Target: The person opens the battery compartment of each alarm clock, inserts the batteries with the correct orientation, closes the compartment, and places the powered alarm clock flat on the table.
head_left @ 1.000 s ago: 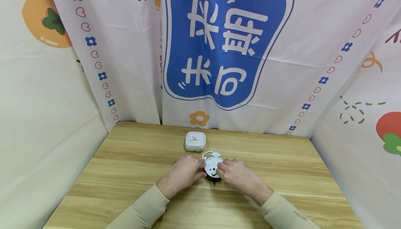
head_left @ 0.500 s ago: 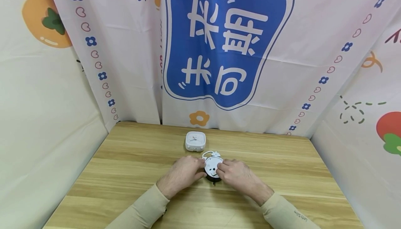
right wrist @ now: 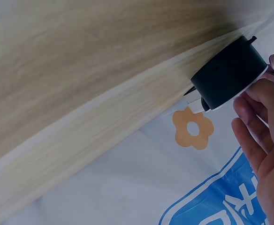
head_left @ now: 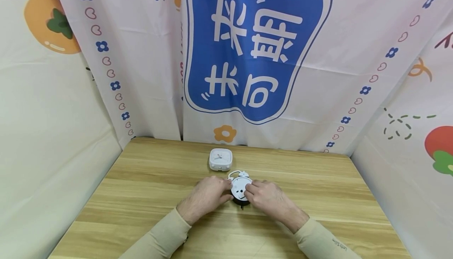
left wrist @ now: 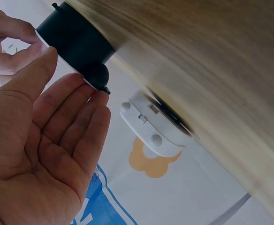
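A round twin-bell alarm clock (head_left: 240,186) lies face down on the wooden table, its white back with small knobs turned up and its black casing below. My left hand (head_left: 206,196) steadies it from the left, thumb and fingertips at the rim. In the left wrist view the palm of that left hand (left wrist: 48,150) stays away from the black casing (left wrist: 76,40). From the right, my right hand (head_left: 266,198) reaches over the back with bent fingers, thumb and finger pinching at it. Those fingertips hide the part they work on. The right wrist view shows the casing (right wrist: 230,72) beside the right hand (right wrist: 270,122).
Behind the alarm clock sits a white rounded-square clock (head_left: 220,160), dial tilted upward. The wooden table (head_left: 148,188) ends at a printed curtain (head_left: 159,109) at the back. More printed cloth hangs at both sides.
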{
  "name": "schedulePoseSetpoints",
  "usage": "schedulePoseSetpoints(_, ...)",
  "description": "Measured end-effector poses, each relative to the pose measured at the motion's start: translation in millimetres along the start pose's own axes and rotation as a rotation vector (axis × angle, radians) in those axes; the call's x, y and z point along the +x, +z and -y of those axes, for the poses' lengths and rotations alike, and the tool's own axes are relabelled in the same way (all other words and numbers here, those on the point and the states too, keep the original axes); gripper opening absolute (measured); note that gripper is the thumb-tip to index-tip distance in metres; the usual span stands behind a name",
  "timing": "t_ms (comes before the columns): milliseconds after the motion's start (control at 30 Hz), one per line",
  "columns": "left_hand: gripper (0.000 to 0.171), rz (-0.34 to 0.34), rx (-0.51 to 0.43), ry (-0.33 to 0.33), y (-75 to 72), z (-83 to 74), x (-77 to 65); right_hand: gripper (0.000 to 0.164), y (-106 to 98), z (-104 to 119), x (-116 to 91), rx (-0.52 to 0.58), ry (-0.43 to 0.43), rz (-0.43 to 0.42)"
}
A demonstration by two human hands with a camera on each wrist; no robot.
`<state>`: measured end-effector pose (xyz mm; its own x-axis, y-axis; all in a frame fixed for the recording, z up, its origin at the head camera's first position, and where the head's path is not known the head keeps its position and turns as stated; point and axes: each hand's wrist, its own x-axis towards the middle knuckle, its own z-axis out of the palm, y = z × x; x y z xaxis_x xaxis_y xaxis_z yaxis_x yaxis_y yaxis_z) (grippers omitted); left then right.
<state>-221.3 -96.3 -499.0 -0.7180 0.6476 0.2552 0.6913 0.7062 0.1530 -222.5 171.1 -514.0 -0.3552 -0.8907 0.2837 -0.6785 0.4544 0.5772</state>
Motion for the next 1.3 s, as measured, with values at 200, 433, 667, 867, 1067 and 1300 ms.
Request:
schedulePoseSetpoints(200,0.022,0.002,-0.002,-0.007,1.6,1.0,0.4,0.018,2.8,0.7,0.1,-0.002,0.000,0.005)
schedulePoseSetpoints(433,0.021,0.007,-0.012,0.001,0.0,0.6,0.2,0.021,1.5,1.4,0.3,0.055,0.035,0.037)
schedulePoseSetpoints(667,0.017,0.009,0.004,0.010,-1.2,0.5,-0.5,0.024,1.4,0.4,1.2,0.076,0.045,0.006)
schedulePoseSetpoints(867,0.015,0.012,0.004,0.004,-1.0,-0.3,-0.1,0.024,2.5,1.1,-1.2,0.124,0.068,-0.003)
schedulePoseSetpoints(1067,0.015,0.012,0.009,0.003,0.0,0.2,-0.2,0.022,3.2,6.0,-5.3,0.319,0.301,0.004)
schedulePoseSetpoints(1300,0.016,0.011,0.007,0.001,-0.5,0.9,-0.4,0.035,0.8,5.2,-2.6,0.407,0.468,0.044)
